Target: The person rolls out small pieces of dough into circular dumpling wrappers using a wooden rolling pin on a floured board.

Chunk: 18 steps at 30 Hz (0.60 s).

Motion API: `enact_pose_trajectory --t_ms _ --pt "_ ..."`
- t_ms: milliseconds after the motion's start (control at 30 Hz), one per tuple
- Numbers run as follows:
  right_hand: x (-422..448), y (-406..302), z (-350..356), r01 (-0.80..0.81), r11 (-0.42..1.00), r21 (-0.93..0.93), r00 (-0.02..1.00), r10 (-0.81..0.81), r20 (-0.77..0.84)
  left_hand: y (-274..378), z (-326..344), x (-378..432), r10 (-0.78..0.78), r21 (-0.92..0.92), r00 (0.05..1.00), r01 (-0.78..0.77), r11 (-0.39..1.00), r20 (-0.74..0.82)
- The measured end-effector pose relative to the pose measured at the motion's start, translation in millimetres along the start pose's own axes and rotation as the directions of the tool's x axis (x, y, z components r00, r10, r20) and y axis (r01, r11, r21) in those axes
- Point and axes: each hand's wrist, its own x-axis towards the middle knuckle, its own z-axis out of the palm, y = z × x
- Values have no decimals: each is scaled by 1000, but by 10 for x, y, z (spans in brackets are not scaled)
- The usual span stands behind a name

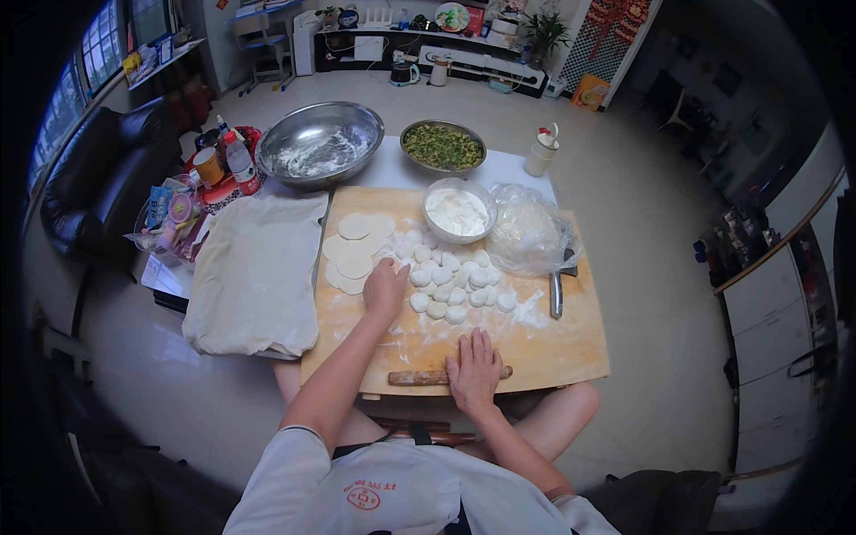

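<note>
My left hand [385, 289] reaches over the wooden board [575, 341], at the right edge of several flat round dough wrappers [353, 249]. What its fingertips touch is hidden. To its right lies a cluster of small floured dough pieces [457, 277]. Near the board's front edge, my right hand [476, 371] holds a wooden rolling pin [418, 378] under its palm, fingers stretched forward. A glass bowl of white flour [460, 212] stands behind the dough pieces. Beside it rests a clear plastic bag [531, 231] with a pale mass inside.
A cleaver's metal handle [556, 294] sticks out below the bag. A floured cloth [257, 274] covers a tray at left. Behind are a large steel bowl [321, 144], a bowl of chopped green filling [444, 146] and a lidded container [542, 154]. A plastic bottle [241, 164] stands far left.
</note>
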Motion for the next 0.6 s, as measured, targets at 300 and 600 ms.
enact_pose_trajectory --t_ms 300,600 --pt "4 -23 -16 21 999 29 1000 -21 -13 -15 -88 -191 -46 -107 999 49 993 23" --pt "17 -22 11 -2 999 38 1000 3 -21 -94 -570 -835 343 33 932 -349 936 121"
